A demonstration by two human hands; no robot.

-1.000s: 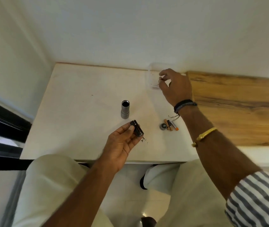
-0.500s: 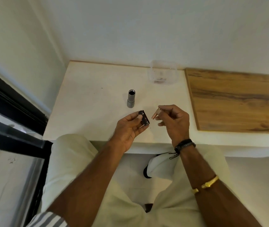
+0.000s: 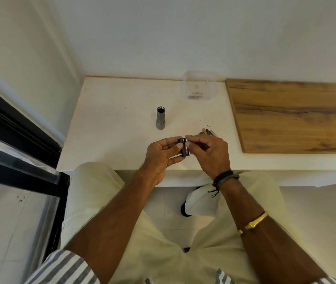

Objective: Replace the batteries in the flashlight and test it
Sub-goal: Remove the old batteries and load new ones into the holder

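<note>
A: Over the table's near edge, both hands meet. left hand [image 3: 159, 154] pinches the black battery holder [image 3: 184, 148] between thumb and fingers; right hand [image 3: 208, 149] pinches a battery [image 3: 187, 144] against the holder's side, seemingly pressing it into a slot.

B: Seated yet?

A: Cannot tell; the fingers hide most of it. Only a coppery sliver shows beside the holder.

B: Behind the hands?

A: Loose batteries [image 3: 208, 132] lie just past the right knuckles, toward the wooden board [image 3: 294, 115] on the right side. Probably the old cells, though I can't confirm that.

B: And the flashlight?

A: flashlight body [image 3: 160, 118] stands upright mid-table, open end up, apart from both hands. Farther back, a clear plastic container [image 3: 200, 85] sits by the far edge.

B: Progress?

A: Roughly midway, I'd judge. Flashlight opened, holder out, refilling under way. Left: finish loading cells, slide holder in, close it up, switch on.
</note>
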